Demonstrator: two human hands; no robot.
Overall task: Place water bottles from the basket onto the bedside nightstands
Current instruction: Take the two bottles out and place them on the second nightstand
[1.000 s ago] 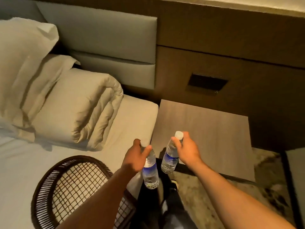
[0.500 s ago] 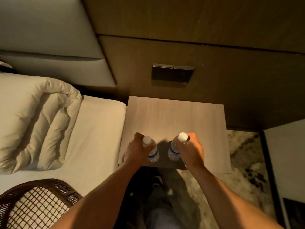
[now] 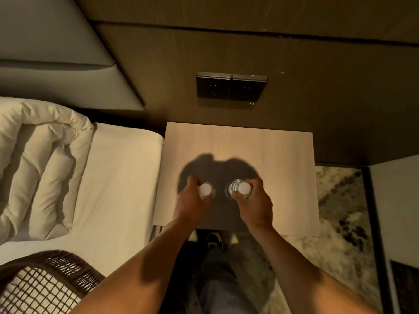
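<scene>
Two clear water bottles with white caps stand upright over the light wooden nightstand (image 3: 272,150), seen from straight above. My left hand (image 3: 192,202) is wrapped around the left bottle (image 3: 205,189). My right hand (image 3: 256,202) grips the right bottle (image 3: 243,188) just below its cap. The bottles are side by side, a short gap apart, near the nightstand's front half. Their bodies are mostly hidden under the caps and my fingers, so I cannot tell whether their bases touch the top. The dark wicker basket (image 3: 68,266) lies on the bed at the lower left.
The bed (image 3: 118,189) with white sheet borders the nightstand's left side, with a folded duvet (image 3: 38,164) on it. A dark socket panel (image 3: 231,87) sits in the wood wall behind. Patterned carpet (image 3: 335,200) lies to the right. My legs stand before the nightstand.
Both hands carried the bottles from above the bed's edge forward over the nightstand and turned them upright. The camera now looks straight down, and the basket has slid to the lower left corner.
</scene>
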